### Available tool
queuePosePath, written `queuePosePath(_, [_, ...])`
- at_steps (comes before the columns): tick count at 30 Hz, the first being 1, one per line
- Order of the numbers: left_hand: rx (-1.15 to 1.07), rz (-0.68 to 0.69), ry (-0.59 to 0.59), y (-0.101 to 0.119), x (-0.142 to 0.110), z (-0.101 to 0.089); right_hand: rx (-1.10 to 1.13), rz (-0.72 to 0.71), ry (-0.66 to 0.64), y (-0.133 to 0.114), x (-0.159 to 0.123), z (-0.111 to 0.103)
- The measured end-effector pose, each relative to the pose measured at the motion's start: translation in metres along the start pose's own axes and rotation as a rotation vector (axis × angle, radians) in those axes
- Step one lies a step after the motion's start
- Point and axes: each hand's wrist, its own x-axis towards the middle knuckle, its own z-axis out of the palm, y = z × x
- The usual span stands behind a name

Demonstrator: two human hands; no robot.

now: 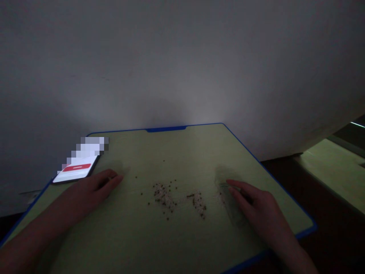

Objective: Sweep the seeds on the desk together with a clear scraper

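Observation:
On the table, to the left, rests my left hand [101, 186], its fingers curled in towards the thumb with nothing visible held. My right hand [253, 201] pinches the edge of a thin, see-through plastic bag [232, 207] lying on the tabletop; its outline is faint, and some pale grains show near its left side. Between the hands are two small heaps of pale grains mixed with dark specks, a left heap [163, 196] and a right heap [199, 205]. Several dark specks lie scattered around the left heap. What the grains are cannot be made out.
The light tabletop [137, 148] has a blue rim. A phone [75, 173] with a lit screen lies at its left edge, beyond my left hand. A pale wall [182, 68] rises behind the table. Another pale surface [336, 171] stands at the far right. The room is dim.

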Motion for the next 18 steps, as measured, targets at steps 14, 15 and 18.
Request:
queuePosePath(14, [-0.019, -0.034, 0.036, 0.009, -0.004, -0.003, -0.008, 0.03, 0.013, 0.006, -0.001, -0.015])
queuePosePath(15, [-0.023, -0.032, 0.036, 0.008, -0.004, -0.003, 0.011, 0.025, -0.006, 0.003, -0.002, -0.015])
queuePosePath(18, [-0.011, -0.02, 0.031, 0.007, -0.004, -0.003, 0.031, 0.017, -0.052, -0.004, -0.005, -0.015])
